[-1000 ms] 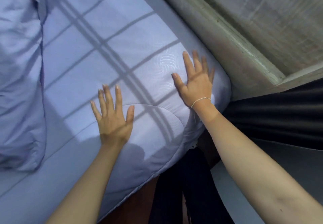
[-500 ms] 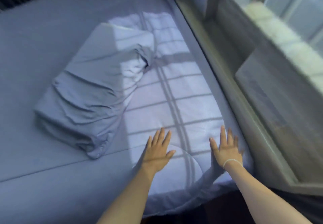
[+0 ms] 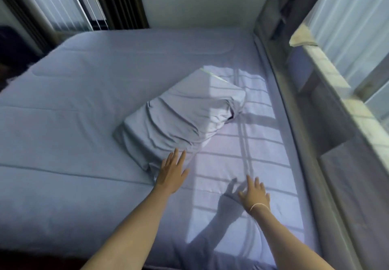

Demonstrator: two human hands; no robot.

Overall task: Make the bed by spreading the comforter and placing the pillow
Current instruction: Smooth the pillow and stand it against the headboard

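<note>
Where sunlight falls, comforter (image 3: 84,122) lies flat.

Open comforter (image 3: 73,105) left of the pillow (image 3: 185,118); wooden ledge (image 3: 311,109) tight along the right

There is one bed (image 3: 63,185), and on it one comforter (image 3: 105,92) and one pillow (image 3: 185,113). Two hands are seen: one left hand (image 3: 171,175) and one right hand (image 3: 255,196). One bracelet (image 3: 259,206) is on the right wrist.

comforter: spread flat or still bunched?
Spread flat. The comforter covers the bed out to its visible edges with no bunching; only the pillow lies on top, askew. Far side hidden.
</note>
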